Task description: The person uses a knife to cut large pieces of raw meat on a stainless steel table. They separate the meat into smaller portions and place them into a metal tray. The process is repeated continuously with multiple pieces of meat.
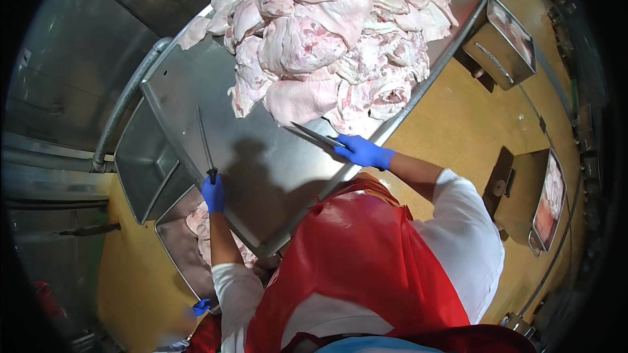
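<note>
My left hand (213, 192), in a blue glove, grips the black handle of a long sharpening rod (205, 141) that points up over the steel table (176, 82). My right hand (362, 151), also gloved in blue, is closed on a long-bladed knife (310, 132), its blade angled up-left toward the near edge of a large heap of pale pink-white meat pieces (314, 39). The rod and the blade are apart. Both forearms come in from below, beside my red apron.
A steel bin holding meat (196, 221) stands below-left, beside another steel tub (148, 150). Two wheeled steel bins (502, 59) (523, 202) stand on the yellow floor at right. Pipes (116, 127) run along the left wall. A co-worker's blue-gloved hand (200, 307) shows at bottom left.
</note>
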A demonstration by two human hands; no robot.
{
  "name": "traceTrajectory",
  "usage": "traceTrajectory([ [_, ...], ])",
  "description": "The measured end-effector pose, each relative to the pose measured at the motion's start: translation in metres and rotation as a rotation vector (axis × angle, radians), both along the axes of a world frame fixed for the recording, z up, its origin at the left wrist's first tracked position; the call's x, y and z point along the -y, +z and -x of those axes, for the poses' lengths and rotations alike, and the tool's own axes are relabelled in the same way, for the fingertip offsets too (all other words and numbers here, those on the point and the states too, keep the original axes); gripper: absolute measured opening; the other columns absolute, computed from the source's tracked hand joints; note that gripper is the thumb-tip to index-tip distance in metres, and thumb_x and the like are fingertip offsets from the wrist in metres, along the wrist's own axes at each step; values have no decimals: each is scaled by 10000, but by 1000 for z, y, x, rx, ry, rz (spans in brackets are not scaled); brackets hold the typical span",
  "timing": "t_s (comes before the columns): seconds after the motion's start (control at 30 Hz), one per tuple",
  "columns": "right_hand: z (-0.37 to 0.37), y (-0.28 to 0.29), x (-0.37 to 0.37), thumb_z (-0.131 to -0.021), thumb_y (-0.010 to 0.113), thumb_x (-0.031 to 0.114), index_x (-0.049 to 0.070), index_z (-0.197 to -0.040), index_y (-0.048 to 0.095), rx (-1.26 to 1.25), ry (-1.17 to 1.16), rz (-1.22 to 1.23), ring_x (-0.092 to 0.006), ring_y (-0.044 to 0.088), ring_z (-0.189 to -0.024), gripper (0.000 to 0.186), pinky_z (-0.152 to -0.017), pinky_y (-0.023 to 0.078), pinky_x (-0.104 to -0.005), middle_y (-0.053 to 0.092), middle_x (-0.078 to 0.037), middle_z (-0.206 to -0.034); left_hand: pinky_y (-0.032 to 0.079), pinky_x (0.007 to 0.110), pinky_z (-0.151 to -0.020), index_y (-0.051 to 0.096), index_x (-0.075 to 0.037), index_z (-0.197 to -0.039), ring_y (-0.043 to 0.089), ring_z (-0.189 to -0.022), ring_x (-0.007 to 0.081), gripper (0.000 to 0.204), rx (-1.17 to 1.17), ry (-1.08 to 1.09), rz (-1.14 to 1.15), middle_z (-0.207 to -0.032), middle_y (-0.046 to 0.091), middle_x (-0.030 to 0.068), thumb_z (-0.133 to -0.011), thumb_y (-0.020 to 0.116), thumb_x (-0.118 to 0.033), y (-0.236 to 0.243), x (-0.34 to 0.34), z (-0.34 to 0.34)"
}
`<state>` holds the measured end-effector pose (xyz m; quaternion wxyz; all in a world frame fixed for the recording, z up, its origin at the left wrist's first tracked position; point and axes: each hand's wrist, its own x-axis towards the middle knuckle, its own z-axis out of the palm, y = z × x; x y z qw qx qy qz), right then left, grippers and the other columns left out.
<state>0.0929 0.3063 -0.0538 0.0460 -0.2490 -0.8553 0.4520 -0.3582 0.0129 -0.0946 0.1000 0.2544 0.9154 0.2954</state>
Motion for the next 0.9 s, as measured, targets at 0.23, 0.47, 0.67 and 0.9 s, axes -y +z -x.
traceTrajectory([
  [0.23, -87, 9, -12, -1025, 601, 231, 30, -1003, 562, -78, -312, 166, -301, 582, -670, 206, -658, 490, -403, 604, -170, -782, 544, 522, -880, 732, -9, -1092, 694, -987, 418, 468, -570, 93, 223, -1082, 717, 255, -815, 722, -387, 51, -127, 14],
  [0.47, -94, 4, -35, -1012, 621, 214, 36, -1001, 569, -147, -355, 205, -273, 579, -646, 186, -637, 492, -377, 591, -149, -762, 543, 322, -836, 647, 64, -1161, 676, -882, 176, 424, 255, -394, -594, -1052, 689, 92, -885, 796, -220, 83, -392, -119],
  [0.67, -83, -7, -57, -1008, 631, 208, 29, -1010, 562, -251, -371, 131, -233, 553, -633, 192, -621, 478, -367, 569, -131, -744, 569, 363, -655, 734, 28, -947, 724, -701, 256, 335, -252, -744, -477, -845, 756, 164, -756, 835, -229, 102, -387, -164],
  [0.9, -64, 10, -71, -1018, 625, 165, 20, -976, 554, -231, -341, 234, -120, 461, -642, 166, -596, 435, -317, 513, -61, -708, 543, 320, -634, 749, 17, -981, 657, -669, 128, 293, 715, -178, -658, -811, 734, 43, -746, 818, -144, 60, -254, -203],
])
